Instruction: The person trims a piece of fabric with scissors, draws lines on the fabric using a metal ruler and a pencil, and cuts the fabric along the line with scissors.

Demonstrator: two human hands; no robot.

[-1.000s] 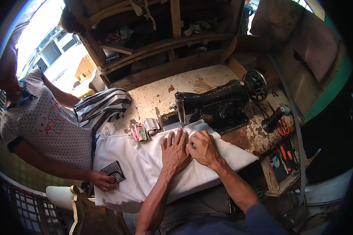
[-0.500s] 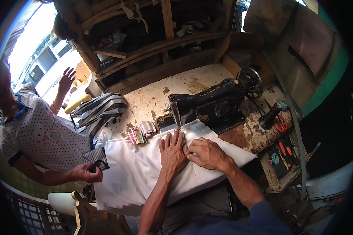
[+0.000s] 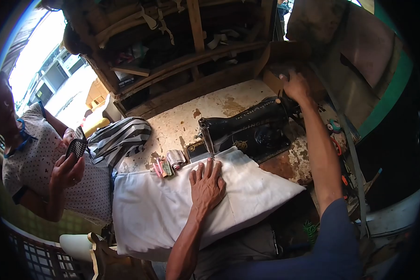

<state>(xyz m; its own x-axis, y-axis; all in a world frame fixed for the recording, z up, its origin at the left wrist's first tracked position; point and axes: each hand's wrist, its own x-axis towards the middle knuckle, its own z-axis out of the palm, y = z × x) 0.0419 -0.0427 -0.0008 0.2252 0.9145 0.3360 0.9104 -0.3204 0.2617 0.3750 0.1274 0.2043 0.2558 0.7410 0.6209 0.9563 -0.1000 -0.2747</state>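
Note:
My left hand lies flat on a white cloth, its spread fingers pointing toward the needle end of a black Singer sewing machine. The cloth covers the front of the worktable and reaches under the presser foot. At the machine's far right end is my right hand, over the handwheel and in front of a cardboard box. Its fingers look apart; the hand and forearm hide most of the wheel, so contact with it is unclear.
Rolled banknotes lie left of the needle. Behind them sits a striped black-and-white bundle. A person at left holds a dark checked item in both hands. Wooden shelving stands behind the table.
My right hand has left the cloth and reached up to the machine's handwheel end. My left hand stays on the cloth. The other person has brought both hands together around the checked item.

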